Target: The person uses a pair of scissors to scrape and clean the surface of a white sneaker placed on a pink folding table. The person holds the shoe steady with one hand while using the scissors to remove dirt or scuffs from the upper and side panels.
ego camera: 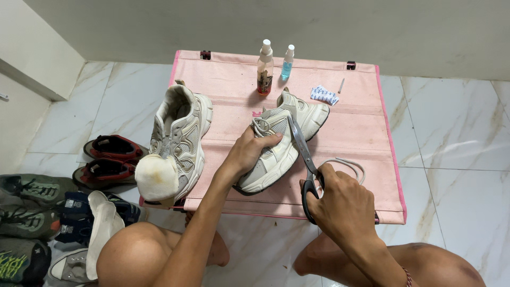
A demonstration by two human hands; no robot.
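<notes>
While the cream sneaker [276, 151] is pressed down by the left hand [249, 151], scissors [304, 154], clenched in the right hand [340, 204], are pointed along its laces.

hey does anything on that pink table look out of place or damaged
One thing: the left sneaker hangs over the front edge of the pink table, its toe cap yellowed. A loose white lace lies beside the right hand, which holds scissors against the other sneaker that the left hand steadies.
</notes>
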